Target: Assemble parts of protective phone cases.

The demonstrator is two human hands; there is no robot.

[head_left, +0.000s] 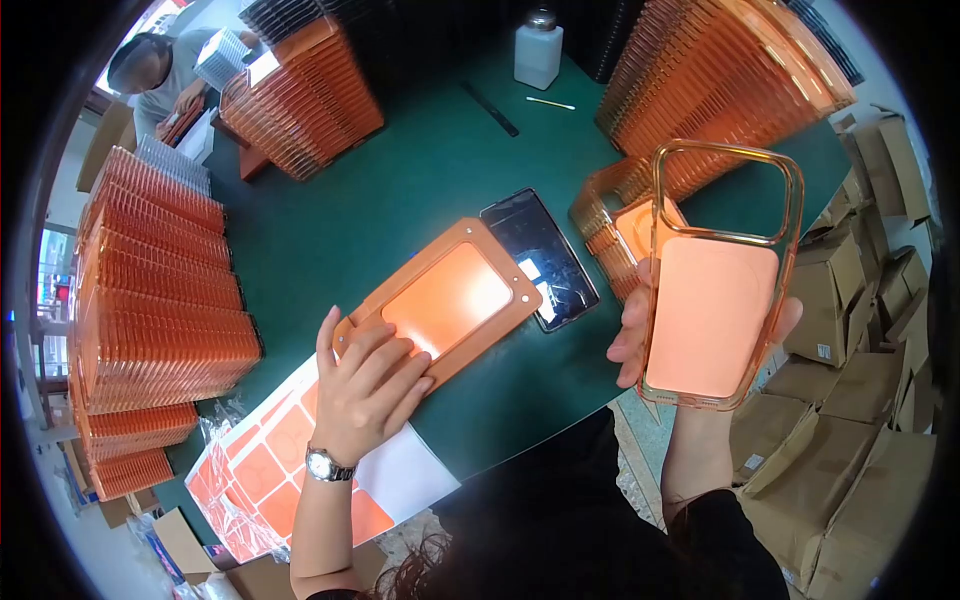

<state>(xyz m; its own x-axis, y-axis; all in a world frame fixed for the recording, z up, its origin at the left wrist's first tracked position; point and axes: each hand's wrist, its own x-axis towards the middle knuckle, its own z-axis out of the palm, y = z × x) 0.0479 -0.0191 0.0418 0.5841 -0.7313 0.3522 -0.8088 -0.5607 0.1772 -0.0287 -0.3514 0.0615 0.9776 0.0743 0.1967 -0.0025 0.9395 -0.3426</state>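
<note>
1. Our right hand is clamped on one orange phone case, held upright off the table edge; fingers wrap its left rim, camera cut-out at top.
2. Our left hand, watch at the wrist, lies flat with fingers spread on the near end of one orange jig; it grips nothing.
3. The jig lies tilted on the green table, just beside one dark phone to its right.
4. Under our left wrist, sheets of orange stickers overhang the table edge.
5. Behind the held case, a short row of cases is partly hidden by it.
6. Case stacks: one large at left, one at rear centre, one at rear right. We cannot count single cases.
7. Rear table: one white bottle, one dark ruler, one thin stick.
8. Cardboard boxes fill the floor at right.
9. Another person works at top left.
</note>
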